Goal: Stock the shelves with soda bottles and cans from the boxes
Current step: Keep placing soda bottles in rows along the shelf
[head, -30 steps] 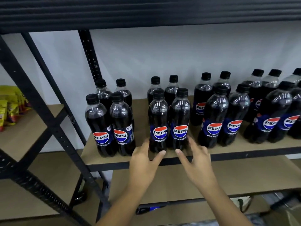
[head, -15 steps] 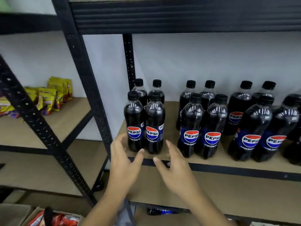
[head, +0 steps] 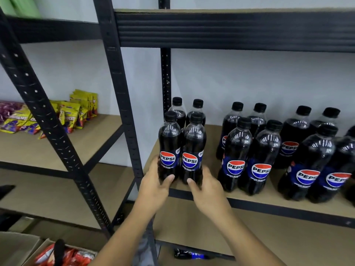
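Note:
Several black Pepsi bottles stand on the wooden shelf (head: 255, 197) in pairs. At the shelf's left end stand two front bottles: my left hand (head: 153, 186) grips the base of the left Pepsi bottle (head: 169, 148), thumb across its front. My right hand (head: 207, 191) grips the base of the right Pepsi bottle (head: 193, 150) beside it. Two more bottles stand directly behind them. Further pairs (head: 249, 156) fill the shelf to the right.
A black upright post (head: 123, 104) stands just left of the held bottles. Yellow snack packets (head: 76, 112) lie on the neighbouring shelf to the left. A cardboard box (head: 63, 254) with red packs sits at the bottom left. One bottle (head: 190, 255) lies on the lowest shelf.
My view and both hands shifted left along the shelf, from the second pair of bottles to the leftmost pair. The hands were open and apart from the bottles; now each grips a front bottle's base.

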Action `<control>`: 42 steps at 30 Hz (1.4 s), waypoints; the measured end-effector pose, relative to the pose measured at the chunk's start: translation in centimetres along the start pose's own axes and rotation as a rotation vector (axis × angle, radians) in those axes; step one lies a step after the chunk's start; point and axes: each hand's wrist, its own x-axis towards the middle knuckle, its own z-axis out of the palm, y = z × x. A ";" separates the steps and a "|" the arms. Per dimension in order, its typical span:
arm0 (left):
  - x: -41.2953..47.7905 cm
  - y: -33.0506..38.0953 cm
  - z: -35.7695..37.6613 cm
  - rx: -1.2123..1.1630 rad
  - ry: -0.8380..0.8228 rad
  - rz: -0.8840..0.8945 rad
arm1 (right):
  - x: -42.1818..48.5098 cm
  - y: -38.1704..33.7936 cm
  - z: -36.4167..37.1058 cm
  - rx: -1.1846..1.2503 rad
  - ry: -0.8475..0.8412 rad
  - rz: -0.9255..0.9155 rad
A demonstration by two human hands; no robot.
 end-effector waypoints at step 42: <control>17.1 25.6 5.6 0.777 -0.498 0.526 | 10.0 -5.3 -26.9 -0.404 0.024 -0.016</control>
